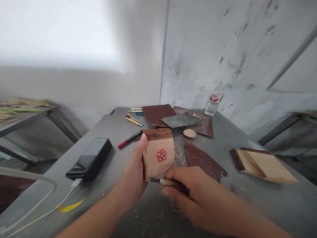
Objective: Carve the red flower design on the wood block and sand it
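Bark-edged wood slab (155, 165) with red flower mark (161, 155), upright, held in left hand (132, 168), thumb along its edge, above grey workbench (250, 205). Carving knife (168, 182) in closed right-hand (190, 195) grip, blade at slab's lower-left corner. Nearby: shavings (179, 155), dark sandpaper sheet (204, 162), black power bank (89, 159).

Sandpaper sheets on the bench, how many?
4: maroon sheet at the back, grey-green sheet on it, brown sheet behind, dark red sheet front right. Others may lie hidden.
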Action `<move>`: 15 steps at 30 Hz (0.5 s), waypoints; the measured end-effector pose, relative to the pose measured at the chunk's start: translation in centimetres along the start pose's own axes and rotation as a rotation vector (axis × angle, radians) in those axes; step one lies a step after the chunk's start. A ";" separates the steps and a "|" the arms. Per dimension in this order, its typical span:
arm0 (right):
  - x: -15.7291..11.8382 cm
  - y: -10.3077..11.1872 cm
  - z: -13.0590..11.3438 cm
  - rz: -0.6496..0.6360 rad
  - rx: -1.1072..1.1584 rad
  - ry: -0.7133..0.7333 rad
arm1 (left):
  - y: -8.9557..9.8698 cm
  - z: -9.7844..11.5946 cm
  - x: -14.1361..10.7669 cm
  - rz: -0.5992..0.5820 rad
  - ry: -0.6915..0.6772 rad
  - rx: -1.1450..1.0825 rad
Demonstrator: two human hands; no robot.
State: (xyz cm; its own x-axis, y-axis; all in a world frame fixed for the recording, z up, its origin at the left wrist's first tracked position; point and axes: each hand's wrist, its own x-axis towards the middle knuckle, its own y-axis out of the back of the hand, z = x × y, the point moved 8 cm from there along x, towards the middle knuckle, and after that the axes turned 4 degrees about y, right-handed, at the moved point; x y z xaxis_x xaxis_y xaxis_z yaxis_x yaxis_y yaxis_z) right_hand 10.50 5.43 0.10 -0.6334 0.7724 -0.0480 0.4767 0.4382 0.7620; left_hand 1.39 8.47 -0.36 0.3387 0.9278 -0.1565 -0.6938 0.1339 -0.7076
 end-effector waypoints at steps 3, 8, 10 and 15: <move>-0.1 -0.3 -0.3 -0.041 -0.056 0.018 | -0.4 0.4 0.2 -0.022 0.056 -0.001; -0.2 -2.1 -0.2 -0.169 -0.138 0.033 | 0.3 -0.1 0.4 0.005 0.170 -0.029; -0.1 -2.5 0.1 -0.179 -0.172 0.062 | 0.9 -0.7 0.3 0.027 0.217 -0.046; 0.1 -2.8 1.9 -0.141 -0.226 0.133 | 2.4 -1.9 0.3 0.161 0.305 -0.074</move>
State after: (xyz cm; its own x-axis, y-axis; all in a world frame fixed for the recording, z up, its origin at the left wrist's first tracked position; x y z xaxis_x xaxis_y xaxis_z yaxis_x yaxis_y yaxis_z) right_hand 10.23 5.12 -3.25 -0.7650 0.6376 -0.0902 0.2400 0.4122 0.8789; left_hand 0.99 8.38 -3.43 0.4109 0.7868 -0.4606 -0.7092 -0.0416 -0.7038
